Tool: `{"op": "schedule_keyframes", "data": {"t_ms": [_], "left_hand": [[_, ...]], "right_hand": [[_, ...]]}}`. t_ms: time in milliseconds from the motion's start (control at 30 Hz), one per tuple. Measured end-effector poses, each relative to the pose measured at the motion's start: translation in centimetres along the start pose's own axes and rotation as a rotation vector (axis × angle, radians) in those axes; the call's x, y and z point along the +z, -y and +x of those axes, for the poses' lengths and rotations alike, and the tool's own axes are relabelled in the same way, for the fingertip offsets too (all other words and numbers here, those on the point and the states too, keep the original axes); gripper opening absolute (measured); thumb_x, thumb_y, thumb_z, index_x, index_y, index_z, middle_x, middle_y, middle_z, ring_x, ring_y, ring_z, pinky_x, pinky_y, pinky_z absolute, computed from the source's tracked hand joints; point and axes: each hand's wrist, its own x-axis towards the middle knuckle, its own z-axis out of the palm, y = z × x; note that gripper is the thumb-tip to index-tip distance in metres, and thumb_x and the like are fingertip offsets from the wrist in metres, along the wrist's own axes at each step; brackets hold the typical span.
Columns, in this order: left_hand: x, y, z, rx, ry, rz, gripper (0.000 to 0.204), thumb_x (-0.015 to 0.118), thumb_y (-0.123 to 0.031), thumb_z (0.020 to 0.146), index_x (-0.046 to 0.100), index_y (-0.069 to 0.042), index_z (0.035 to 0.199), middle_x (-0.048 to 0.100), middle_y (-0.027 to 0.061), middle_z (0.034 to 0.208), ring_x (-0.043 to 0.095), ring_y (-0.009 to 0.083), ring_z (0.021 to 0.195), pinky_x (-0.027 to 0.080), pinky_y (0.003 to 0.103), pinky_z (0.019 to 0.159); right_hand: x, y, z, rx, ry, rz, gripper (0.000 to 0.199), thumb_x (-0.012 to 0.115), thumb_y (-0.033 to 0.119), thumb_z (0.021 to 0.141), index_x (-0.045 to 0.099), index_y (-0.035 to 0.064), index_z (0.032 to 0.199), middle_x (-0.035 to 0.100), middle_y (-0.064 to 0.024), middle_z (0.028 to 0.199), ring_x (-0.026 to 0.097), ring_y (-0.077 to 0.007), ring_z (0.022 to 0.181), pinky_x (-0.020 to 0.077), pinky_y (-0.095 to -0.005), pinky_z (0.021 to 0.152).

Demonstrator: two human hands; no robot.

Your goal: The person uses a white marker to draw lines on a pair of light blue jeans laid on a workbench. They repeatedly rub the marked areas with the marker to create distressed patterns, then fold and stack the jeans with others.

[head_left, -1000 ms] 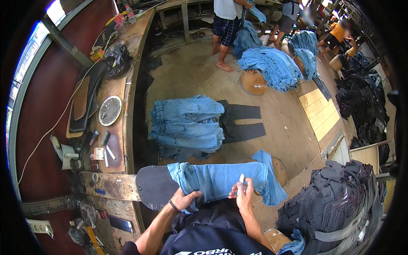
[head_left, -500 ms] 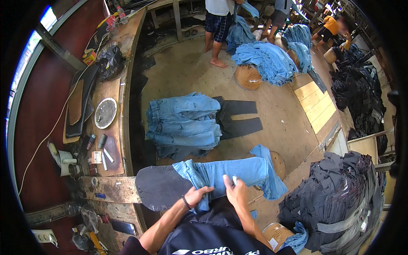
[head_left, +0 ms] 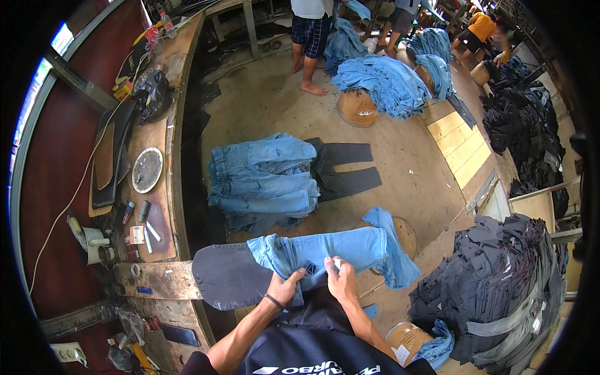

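Observation:
A light blue pair of jeans (head_left: 347,245) is pulled over a dark, round-ended board (head_left: 228,277) that juts out from the workbench. My left hand (head_left: 286,289) grips the bunched denim at the near edge, thumb on top. Beside that thumb a small dark diamond-shaped mark (head_left: 309,267) shows on the cloth. My right hand (head_left: 341,284) is closed over the leg just to the right, with a short white stick (head_left: 337,262), much like chalk, poking out between thumb and fingers. The far leg end hangs loosely off the right side.
On the left workbench (head_left: 178,206) lie a round grey dish (head_left: 147,170), white sticks (head_left: 152,232) and a phone (head_left: 179,335). Stacked jeans (head_left: 262,175) lie ahead. Dark garments (head_left: 487,281) are heaped at right. Other people stand at the far side.
The dark diamond mark beside my left thumb now shows on the denim. My left thumb has shifted slightly, and the whole view has moved a little.

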Motion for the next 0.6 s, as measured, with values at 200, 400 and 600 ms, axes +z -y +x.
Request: {"op": "schedule_keyframes", "data": {"t_ms": [200, 400, 600], "left_hand": [[-0.7, -0.8, 0.0, -0.079, 0.163, 0.019, 0.030, 0.078, -0.017, 0.098, 0.073, 0.001, 0.122, 0.075, 0.0035, 0.111, 0.067, 0.0139, 0.098, 0.055, 0.032, 0.091], [-1.6, -1.8, 0.0, -0.170, 0.291, 0.223, 0.025, 0.078, -0.021, 0.099, 0.077, -0.001, 0.114, 0.074, 0.0005, 0.107, 0.065, 0.0120, 0.100, 0.054, 0.032, 0.092], [-2.4, -1.5, -0.8, -0.114, 0.317, 0.044, 0.027, 0.072, -0.021, 0.103, 0.077, 0.000, 0.118, 0.076, 0.0015, 0.111, 0.066, 0.0116, 0.103, 0.054, 0.032, 0.093]], "right_hand": [[-0.1, -0.5, 0.4, -0.034, 0.021, 0.094, 0.051, 0.059, 0.038, 0.109, 0.061, -0.0039, 0.080, 0.058, -0.0174, 0.063, 0.056, -0.0275, 0.057, 0.0440, -0.0449, 0.059], [0.8, -1.8, 0.6, -0.025, -0.054, 0.141, 0.047, 0.067, 0.034, 0.106, 0.052, 0.0038, 0.074, 0.041, -0.0015, 0.058, 0.043, -0.0123, 0.059, 0.0374, -0.0381, 0.056], [0.7, -1.3, 0.4, 0.028, -0.047, 0.165, 0.040, 0.072, 0.030, 0.104, 0.059, 0.0054, 0.075, 0.048, 0.0051, 0.062, 0.047, -0.0074, 0.062, 0.0394, -0.0323, 0.057]]}}
